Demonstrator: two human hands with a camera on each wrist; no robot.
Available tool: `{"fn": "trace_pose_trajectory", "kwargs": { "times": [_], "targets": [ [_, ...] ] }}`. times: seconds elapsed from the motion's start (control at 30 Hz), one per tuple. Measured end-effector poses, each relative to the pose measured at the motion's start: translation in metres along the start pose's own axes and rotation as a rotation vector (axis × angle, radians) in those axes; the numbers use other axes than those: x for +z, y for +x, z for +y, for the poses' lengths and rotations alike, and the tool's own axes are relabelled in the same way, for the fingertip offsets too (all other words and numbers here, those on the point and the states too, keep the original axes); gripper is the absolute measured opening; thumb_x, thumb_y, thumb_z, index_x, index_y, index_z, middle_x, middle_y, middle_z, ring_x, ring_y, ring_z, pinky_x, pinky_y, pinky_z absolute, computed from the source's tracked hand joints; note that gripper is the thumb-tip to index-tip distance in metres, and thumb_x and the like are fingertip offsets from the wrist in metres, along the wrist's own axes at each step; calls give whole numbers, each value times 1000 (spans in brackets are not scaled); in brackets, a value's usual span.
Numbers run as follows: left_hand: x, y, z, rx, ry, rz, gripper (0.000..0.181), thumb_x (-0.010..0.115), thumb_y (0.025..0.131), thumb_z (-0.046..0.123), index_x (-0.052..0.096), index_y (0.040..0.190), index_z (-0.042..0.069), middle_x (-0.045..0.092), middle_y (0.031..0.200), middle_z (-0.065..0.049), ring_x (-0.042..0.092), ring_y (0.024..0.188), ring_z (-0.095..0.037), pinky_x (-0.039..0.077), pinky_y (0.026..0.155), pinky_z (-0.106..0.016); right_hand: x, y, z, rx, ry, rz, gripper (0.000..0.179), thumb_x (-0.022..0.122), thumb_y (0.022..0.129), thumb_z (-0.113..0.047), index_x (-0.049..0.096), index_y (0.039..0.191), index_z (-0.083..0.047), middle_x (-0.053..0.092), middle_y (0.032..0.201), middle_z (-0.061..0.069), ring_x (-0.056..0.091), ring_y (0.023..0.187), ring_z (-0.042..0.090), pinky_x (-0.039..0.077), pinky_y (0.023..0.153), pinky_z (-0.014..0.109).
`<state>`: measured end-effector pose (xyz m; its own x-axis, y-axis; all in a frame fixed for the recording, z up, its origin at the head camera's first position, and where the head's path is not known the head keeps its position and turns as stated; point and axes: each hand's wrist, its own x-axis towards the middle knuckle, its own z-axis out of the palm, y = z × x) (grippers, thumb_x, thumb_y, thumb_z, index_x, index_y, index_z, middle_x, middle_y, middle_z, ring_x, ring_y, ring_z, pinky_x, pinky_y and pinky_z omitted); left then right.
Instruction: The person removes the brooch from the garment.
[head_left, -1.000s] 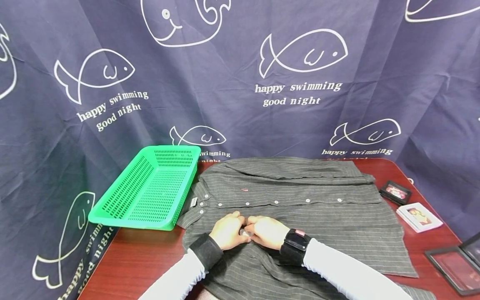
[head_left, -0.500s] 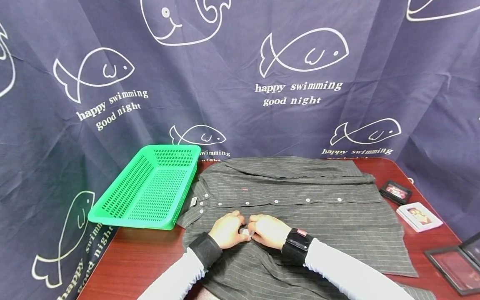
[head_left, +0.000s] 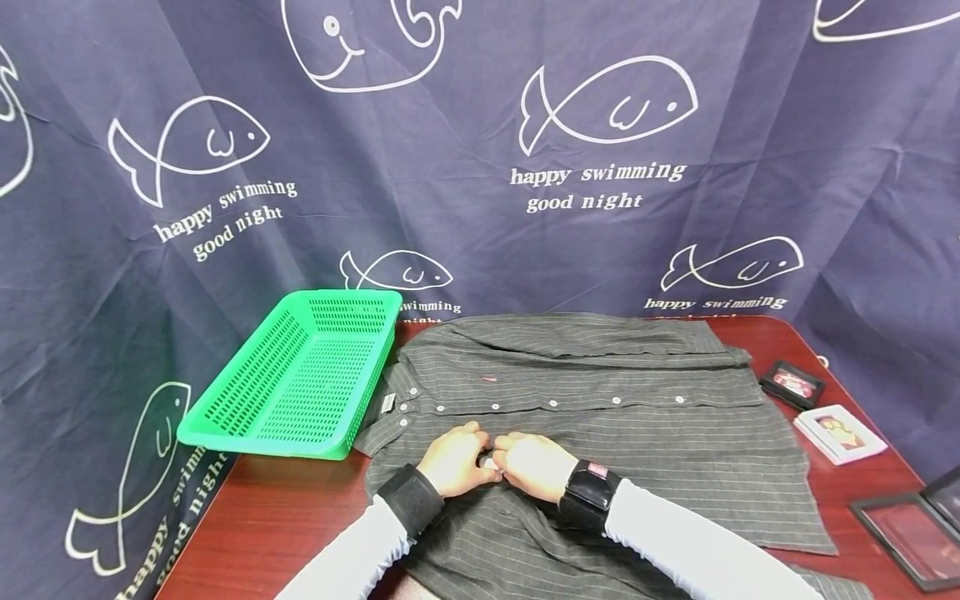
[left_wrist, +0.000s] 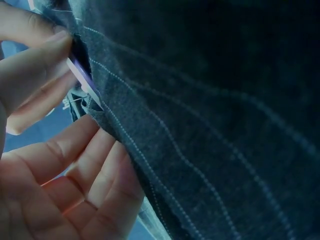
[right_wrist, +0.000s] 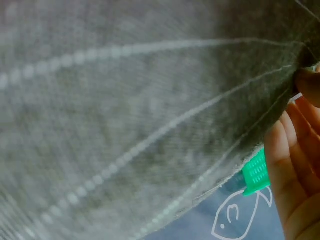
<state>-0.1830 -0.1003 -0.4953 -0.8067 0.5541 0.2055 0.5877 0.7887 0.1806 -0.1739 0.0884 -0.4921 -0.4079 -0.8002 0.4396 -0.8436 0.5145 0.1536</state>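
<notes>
A dark grey pinstriped button-up shirt [head_left: 645, 442] lies spread over the table. My left hand [head_left: 455, 462] and right hand [head_left: 534, 463] meet on its near chest area, fingers bent and gathering the cloth. Between them shows a small pale thing [head_left: 490, 464], mostly covered by fingers. Close up in the left wrist view, fingers pinch beside a thin white edge [left_wrist: 85, 82] that sits against the striped cloth [left_wrist: 165, 130]. Its kind cannot be told. In the right wrist view, fingers [right_wrist: 281, 155] hold the raised shirt at the right edge.
A green plastic basket [head_left: 300, 392] stands at the left. Along the right side lie a black case [head_left: 791, 385] with a red-and-white picture, a white stack of picture cards [head_left: 838, 433], and an opened dark-framed clear box [head_left: 911, 537]. A fish-print curtain [head_left: 480, 167] hangs behind the reddish-brown table [head_left: 292, 521].
The right hand shifted slightly away from the left hand half a second ago, baring more of the pale thing, and is closer again now. The left hand and the shirt stay nearly still.
</notes>
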Motion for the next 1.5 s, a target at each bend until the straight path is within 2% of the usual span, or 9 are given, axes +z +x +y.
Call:
{"fn": "trace_pose_trajectory", "kwargs": {
  "times": [0.23,0.43,0.6,0.8,1.0,1.1,1.3,1.5],
  "targets": [
    [3,1,-5,15,-44,-7,32,81,70,42,64,83,19,50,78,6,55,69,-14,46,60,-27,1,-1,0,18,11,-4,17,77,72,-14,60,74,-17,56,75,-6,56,68,12,48,63,25],
    [3,1,-9,31,-110,-24,32,80,74,41,67,87,16,53,80,5,50,69,-10,44,62,-23,-4,-1,2,45,78,-47,19,77,72,-12,59,74,-17,56,77,-5,56,70,13,48,65,26],
    [-3,0,-8,30,-161,-41,34,79,76,39,69,92,11,58,84,2,54,71,-10,47,64,-23,-6,-1,4,64,138,-65,21,77,72,-10,57,72,-17,54,76,-6,54,68,11,46,64,25],
    [-11,-1,-7,28,-210,-47,36,79,76,36,69,98,9,64,88,-1,59,77,-12,50,68,-26,-5,-1,8,120,262,-52,24,75,72,-6,54,70,-16,51,72,-6,46,62,4,40,57,18],
    [-16,-2,-5,25,-219,-9,37,80,77,34,68,101,8,67,95,-3,64,87,-17,52,77,-29,-8,0,9,205,384,-72,20,74,75,-7,56,71,-15,49,71,-7,40,63,-2,34,57,11],
    [-17,-2,-5,11,-217,9,34,81,77,33,67,98,10,66,94,-2,64,87,-16,52,77,-29,-9,1,9,224,398,-70,19,74,75,-7,57,72,-15,50,71,-7,41,63,-2,35,57,11],
    [-20,0,-6,-29,-229,-8,24,83,73,24,65,87,14,63,86,3,61,79,-9,50,71,-25,-7,0,10,272,436,-64,17,74,73,-6,58,75,-13,55,74,-6,47,64,-1,39,59,13],
    [-19,0,-8,-33,-252,-6,18,80,73,12,64,79,16,60,79,6,58,73,-5,48,67,-21,-6,-1,11,292,453,-37,16,73,72,-6,59,75,-14,58,73,-5,51,65,0,42,61,14]
  ]
}}
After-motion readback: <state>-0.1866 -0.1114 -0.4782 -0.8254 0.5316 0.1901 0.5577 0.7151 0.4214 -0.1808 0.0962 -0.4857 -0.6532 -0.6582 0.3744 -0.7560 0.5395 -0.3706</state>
